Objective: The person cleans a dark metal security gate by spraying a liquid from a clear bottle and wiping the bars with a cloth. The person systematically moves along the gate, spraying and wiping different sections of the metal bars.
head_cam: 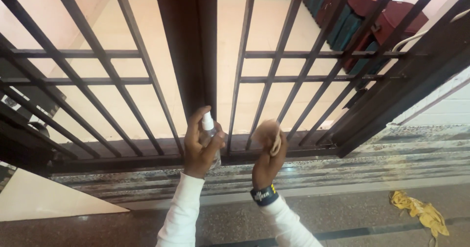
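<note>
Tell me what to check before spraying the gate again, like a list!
1. Left hand grips the spray bottle: ok.
2. Finger sits on the bottle's white top: ok.
3. Nozzle points at the gate: cannot tell.
4. Right hand holds the cloth ready: ok.
5. Liquid left in the bottle: cannot tell.
6. Yellow rag lies on the floor, away from both hands: ok.

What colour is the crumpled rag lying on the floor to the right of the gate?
Yellow. The rag shows best in the head view, lower right, on the dark floor.
</note>
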